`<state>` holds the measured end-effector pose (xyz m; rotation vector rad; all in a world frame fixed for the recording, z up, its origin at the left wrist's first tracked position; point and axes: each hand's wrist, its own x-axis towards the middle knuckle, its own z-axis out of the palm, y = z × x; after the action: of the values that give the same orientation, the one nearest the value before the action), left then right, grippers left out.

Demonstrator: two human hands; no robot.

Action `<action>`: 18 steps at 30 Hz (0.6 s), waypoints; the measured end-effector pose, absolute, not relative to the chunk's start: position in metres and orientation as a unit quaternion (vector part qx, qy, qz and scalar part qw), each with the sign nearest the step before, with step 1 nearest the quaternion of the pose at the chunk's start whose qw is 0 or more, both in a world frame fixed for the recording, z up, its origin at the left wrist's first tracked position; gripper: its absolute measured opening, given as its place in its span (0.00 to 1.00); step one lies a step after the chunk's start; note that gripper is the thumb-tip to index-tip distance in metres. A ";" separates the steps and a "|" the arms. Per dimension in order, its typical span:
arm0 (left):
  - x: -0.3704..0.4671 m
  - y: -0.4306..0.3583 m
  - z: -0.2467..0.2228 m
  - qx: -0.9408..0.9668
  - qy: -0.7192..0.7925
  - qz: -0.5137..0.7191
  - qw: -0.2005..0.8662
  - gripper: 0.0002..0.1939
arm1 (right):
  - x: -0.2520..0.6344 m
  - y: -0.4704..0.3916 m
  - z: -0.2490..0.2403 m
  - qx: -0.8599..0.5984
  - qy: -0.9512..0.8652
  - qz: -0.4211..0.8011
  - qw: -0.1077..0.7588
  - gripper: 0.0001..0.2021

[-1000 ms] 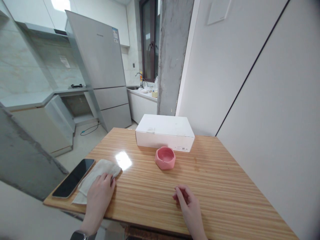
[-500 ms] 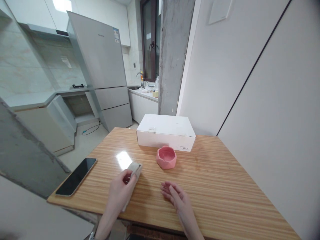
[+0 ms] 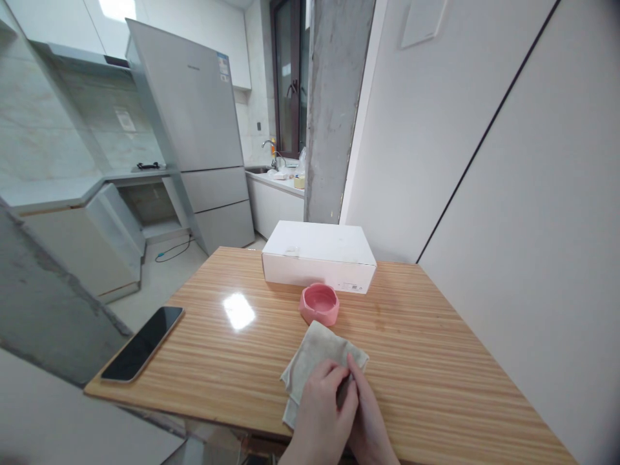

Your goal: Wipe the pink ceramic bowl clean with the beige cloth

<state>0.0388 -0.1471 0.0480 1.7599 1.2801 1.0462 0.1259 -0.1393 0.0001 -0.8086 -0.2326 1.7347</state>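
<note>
A folded grey-beige cloth (image 3: 314, 349) lies near the table's front edge, just in front of a pink angular bowl (image 3: 320, 304). My left hand (image 3: 327, 403) is over the cloth, its fingers bent and pinching it near its right side. Right beside it, my right hand (image 3: 365, 410) touches the left one, with its fingers closed at the same part of the cloth. The left hand partly hides the right hand's fingers and the lower part of the cloth.
Behind the bowl stands a white box (image 3: 317, 255). A black phone (image 3: 143, 343) lies at the left edge of the wooden table (image 3: 436, 361). A fridge (image 3: 194, 110) stands beyond, and a wall borders the right side.
My left hand has moved right with the cloth, which was narrow and upright and now lies spread wider before the bowl. My right hand, open before, has closed at the cloth.
</note>
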 end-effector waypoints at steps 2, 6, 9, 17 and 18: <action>0.038 -0.147 0.049 0.690 0.462 0.413 0.374 0.10 | 0.136 -0.137 0.003 -0.355 -0.079 0.736 0.572 0.17; 0.016 -0.126 0.052 0.682 0.440 0.454 0.367 0.09 | 0.158 -0.130 0.012 -0.377 -0.044 0.727 0.573 0.19; -0.010 -0.088 0.049 0.662 0.449 0.515 0.309 0.13 | 0.177 -0.123 0.013 -0.414 0.004 0.684 0.600 0.17; -0.032 0.000 0.012 0.649 0.496 0.450 0.360 0.59 | 0.208 -0.096 0.008 -0.452 0.047 0.577 0.678 0.14; -0.030 0.005 0.007 0.650 0.494 0.441 0.374 0.61 | 0.209 -0.093 0.008 -0.455 0.042 0.570 0.683 0.14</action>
<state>-0.0301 0.0048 0.0071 1.6632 1.2642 1.1284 0.2092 -0.0929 0.0085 -1.0199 0.0935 1.2786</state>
